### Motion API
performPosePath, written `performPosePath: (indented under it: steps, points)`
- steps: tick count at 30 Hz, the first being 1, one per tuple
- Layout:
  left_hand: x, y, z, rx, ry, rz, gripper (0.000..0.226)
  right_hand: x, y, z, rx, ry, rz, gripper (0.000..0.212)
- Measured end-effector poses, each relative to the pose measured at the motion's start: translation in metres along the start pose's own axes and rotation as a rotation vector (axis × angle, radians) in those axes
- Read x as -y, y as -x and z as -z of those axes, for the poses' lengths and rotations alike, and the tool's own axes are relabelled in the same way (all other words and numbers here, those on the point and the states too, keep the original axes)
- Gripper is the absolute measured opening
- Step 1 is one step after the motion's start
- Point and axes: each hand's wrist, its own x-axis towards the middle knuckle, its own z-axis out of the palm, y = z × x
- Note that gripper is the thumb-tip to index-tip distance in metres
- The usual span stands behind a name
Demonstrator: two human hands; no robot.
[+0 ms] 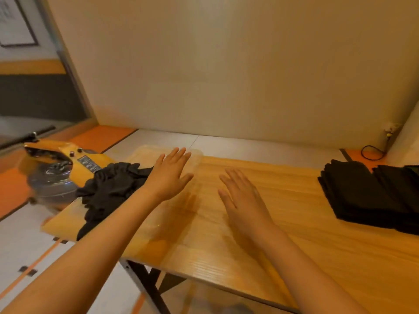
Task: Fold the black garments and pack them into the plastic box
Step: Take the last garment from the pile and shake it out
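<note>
Hovering flat above the wooden table (306,241): two bare hands, palms down.
- Left hand (169,175): fingers straight and slightly spread, holding nothing, over the far part of the clear plastic box (145,152).
- Right hand (242,198): fingers straight, holding nothing, over bare wood just right of the box. Motion blur leaves it unclear whether either palm touches the surface beneath.
- Clear plastic box: transparent and shallow, on the left part of the table, its far rim near the table's back edge.
- Crumpled black garment (108,189): unfolded heap at the table's left edge, beside the left forearm, one end hanging over the front edge. Whether it lies inside the box is unclear.
- Folded black garments (353,191): neat stack at the table's right end, well apart from the box, with a second dark pile (403,193) touching it.
- Yellow machine (68,164): on the floor to the left.
- Black cable (371,154): coiled by the wall.
</note>
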Motion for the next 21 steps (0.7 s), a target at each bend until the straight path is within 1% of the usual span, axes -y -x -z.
performPosePath:
  steps: [4,6,8,10,11,12,13,15,16,17,20,21]
  points:
    - [0.070,0.038,-0.005,-0.050,-0.029,0.196,0.070,0.049,-0.032,-0.048,0.136,-0.020,0.141,0.052]
    - [0.095,0.054,-0.011,-0.030,-0.007,0.318,0.076,0.066,-0.048,-0.067,0.179,-0.042,0.169,0.053]
    - [0.112,0.067,-0.017,0.017,0.061,0.408,0.081,0.077,-0.064,-0.083,0.210,-0.042,0.174,0.054]
    - [0.122,0.076,-0.019,0.020,0.202,0.435,0.081,0.085,-0.077,-0.093,0.226,-0.037,0.165,0.056]
    - [0.124,0.079,-0.016,-0.006,0.271,0.427,0.075,0.087,-0.083,-0.097,0.232,-0.049,0.156,0.058]
    - [0.125,0.082,-0.013,-0.050,0.334,0.407,0.063,0.089,-0.087,-0.099,0.243,-0.072,0.147,0.060]
    - [0.125,0.085,-0.007,-0.090,0.413,0.378,0.048,0.089,-0.090,-0.100,0.259,-0.102,0.141,0.062]
    - [0.121,0.090,0.007,-0.100,0.627,0.334,0.022,0.087,-0.092,-0.101,0.308,-0.147,0.157,0.065]
    - [0.117,0.092,0.014,-0.084,0.752,0.318,0.017,0.085,-0.091,-0.101,0.327,-0.169,0.173,0.062]
    - [0.113,0.094,0.022,-0.071,0.876,0.308,0.016,0.082,-0.090,-0.100,0.334,-0.207,0.178,0.054]
    - [0.098,0.094,0.039,-0.065,1.136,0.325,0.021,0.078,-0.083,-0.091,0.310,-0.408,0.139,0.016]
    - [0.090,0.092,0.043,-0.070,1.190,0.341,0.021,0.077,-0.081,-0.084,0.303,-0.472,0.104,0.013]
